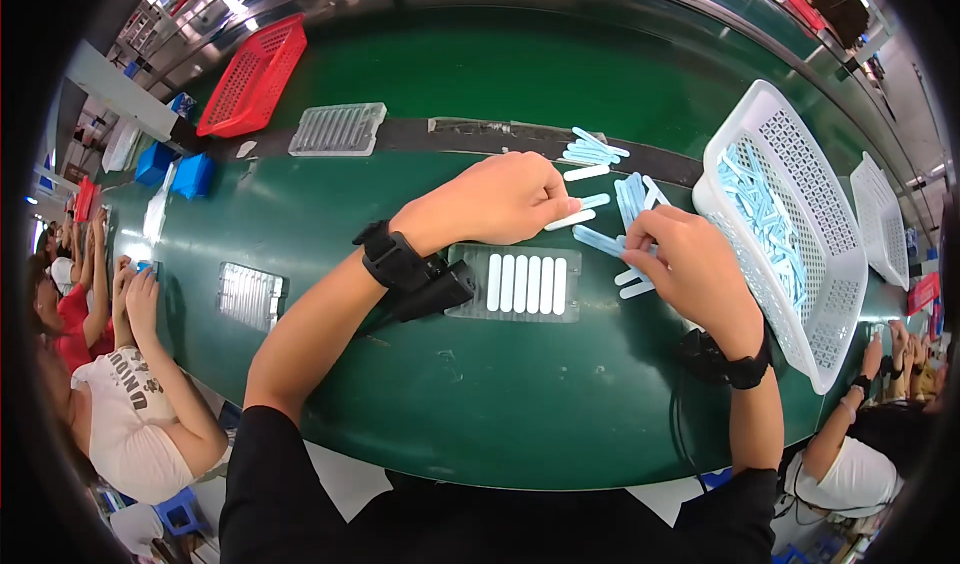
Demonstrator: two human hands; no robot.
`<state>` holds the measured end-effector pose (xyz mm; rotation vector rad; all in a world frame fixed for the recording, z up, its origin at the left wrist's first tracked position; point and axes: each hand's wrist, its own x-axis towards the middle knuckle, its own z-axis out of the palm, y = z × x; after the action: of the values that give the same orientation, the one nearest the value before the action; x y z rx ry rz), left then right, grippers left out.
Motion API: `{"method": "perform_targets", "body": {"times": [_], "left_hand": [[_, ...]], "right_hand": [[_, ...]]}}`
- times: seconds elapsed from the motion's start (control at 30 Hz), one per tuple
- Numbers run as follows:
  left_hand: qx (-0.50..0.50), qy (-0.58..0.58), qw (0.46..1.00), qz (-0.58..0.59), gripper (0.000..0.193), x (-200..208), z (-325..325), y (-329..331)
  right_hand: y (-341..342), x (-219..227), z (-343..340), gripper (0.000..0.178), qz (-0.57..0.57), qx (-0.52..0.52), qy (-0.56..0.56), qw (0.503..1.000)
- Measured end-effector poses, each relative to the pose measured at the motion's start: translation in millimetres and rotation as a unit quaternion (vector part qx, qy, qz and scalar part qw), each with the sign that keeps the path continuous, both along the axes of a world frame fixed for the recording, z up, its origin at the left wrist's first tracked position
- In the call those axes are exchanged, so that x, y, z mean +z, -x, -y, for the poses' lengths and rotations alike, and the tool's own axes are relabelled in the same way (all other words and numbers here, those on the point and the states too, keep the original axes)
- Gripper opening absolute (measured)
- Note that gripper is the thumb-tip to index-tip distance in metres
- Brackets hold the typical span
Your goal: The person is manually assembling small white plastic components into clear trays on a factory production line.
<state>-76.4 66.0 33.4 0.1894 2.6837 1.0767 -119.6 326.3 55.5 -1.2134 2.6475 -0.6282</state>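
The fingers of my left hand (505, 199) are closed in a pinch at the end of a light blue round-ended strip (596, 201). A white strip (571, 221) lies just below its fingertips. My right hand (692, 269) pinches another light blue strip (598, 240), which points left toward my left hand. Beneath and between the hands, a clear plastic tray (468, 289) carries several white strips (527, 284) side by side. Loose blue strips (630, 196) lie beyond my right hand, with a further small heap (594, 148) farther off.
At the right, a white perforated basket (835, 294) leans tilted, holding many blue strips (765, 224). Other clear trays (338, 130) (250, 296) lie to the left. A red basket (252, 76) and blue boxes (193, 176) stand far left. People work on both sides.
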Motion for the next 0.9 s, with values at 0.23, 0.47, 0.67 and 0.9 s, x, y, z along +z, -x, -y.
{"method": "perform_targets", "body": {"times": [0.23,0.47,0.67,0.9], "left_hand": [[-0.011,-0.009,0.983,-0.185,0.021,6,28,-11],[0.073,-0.231,0.970,-0.012,0.011,29,62,-40],[0.068,-0.186,0.974,-0.112,0.014,-19,85,-52],[-0.006,-0.052,0.983,-0.175,0.016,-13,39,-11]], "right_hand": [[-1,11,3,0.008,0.117,-0.022,0.067,0.991],[-4,9,12,0.012,0.291,-0.025,0.166,0.942],[-5,4,31,0.015,0.187,-0.028,0.207,0.960],[-14,1,46,0.015,0.063,-0.015,0.184,0.981]]}}
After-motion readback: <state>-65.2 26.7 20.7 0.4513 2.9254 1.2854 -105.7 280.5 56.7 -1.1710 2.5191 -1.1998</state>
